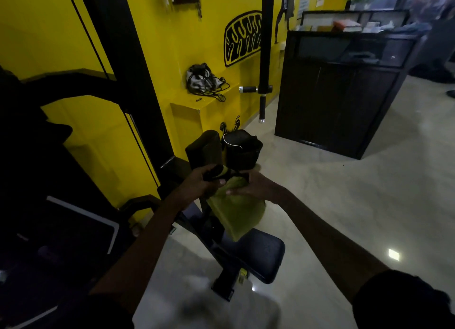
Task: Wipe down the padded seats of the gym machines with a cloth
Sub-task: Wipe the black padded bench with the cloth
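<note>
Yellow wall [172, 45] tight on L, open floor [369, 180] R; L hand [202, 184], R hand [253, 187] both clutch cloth [234, 213] hanging over seat [258, 254].

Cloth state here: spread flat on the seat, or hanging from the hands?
Hanging, not spread: the cloth drapes loosely below the right hand, bunched at its grip.

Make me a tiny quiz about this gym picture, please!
1. True or false: the yellow-green cloth lies flat on the padded seat.
2. What colour is the painted wall? A) yellow B) white C) blue
3. Fill in: just beyond the left hand and right hand stand ___ roller pads.
Key: 1 false, both hands hold it up; 2 A; 3 two.
</note>
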`<state>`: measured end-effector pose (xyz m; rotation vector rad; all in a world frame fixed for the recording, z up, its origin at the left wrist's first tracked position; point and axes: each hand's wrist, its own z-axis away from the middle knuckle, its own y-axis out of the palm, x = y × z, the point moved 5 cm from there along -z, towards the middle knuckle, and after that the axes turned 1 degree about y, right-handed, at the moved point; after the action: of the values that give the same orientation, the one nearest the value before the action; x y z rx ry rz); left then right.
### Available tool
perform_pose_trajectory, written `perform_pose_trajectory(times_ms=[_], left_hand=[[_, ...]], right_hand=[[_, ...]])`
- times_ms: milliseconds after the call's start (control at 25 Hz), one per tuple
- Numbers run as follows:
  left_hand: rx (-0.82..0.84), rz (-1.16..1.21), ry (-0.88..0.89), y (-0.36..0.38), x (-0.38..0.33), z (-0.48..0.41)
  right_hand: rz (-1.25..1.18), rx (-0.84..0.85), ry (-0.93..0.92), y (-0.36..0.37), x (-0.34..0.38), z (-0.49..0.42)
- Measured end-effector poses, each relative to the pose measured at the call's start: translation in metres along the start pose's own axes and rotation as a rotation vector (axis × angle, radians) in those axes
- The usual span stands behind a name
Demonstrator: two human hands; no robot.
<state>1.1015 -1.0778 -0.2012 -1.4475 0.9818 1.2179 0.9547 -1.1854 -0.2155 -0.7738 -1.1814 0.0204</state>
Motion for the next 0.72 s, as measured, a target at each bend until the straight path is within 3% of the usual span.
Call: perform_pose_trajectory(times_ms=[160, 240, 320, 480, 560, 720], left_hand=[[-0.461, -0.330, 0.046, -0.042, 0.015, -0.028], [-0.573, -0.336, -0.039, -0.066, 0.022, -0.043], [-0.617, -0.414, -0.078, -0.082, 0.028, -0.058], [-0.597, -0.384, -0.057, -0.087, 0.036, -0.079], [-0.627, -0.288, -0.022, -0.085, 0.035, -0.078], [-0.731, -0.169, -0.021, -0.088, 0.040, -0.072]], right_hand=[[0.037, -0.363, -0.018, -0.018, -0.001, -0.026], [0.032, -0.550, -0.045, -0.035, -0.003, -0.044], [0.094, -0.624, -0.079, -0.047, -0.001, -0.074], [0.232, -0.648, -0.182, -0.048, 0.028, -0.128], [0.283, -0.634, -0.342, -0.025, 0.041, -0.138], [0.256, -0.500, -0.523, 0.026, 0.034, -0.128]])
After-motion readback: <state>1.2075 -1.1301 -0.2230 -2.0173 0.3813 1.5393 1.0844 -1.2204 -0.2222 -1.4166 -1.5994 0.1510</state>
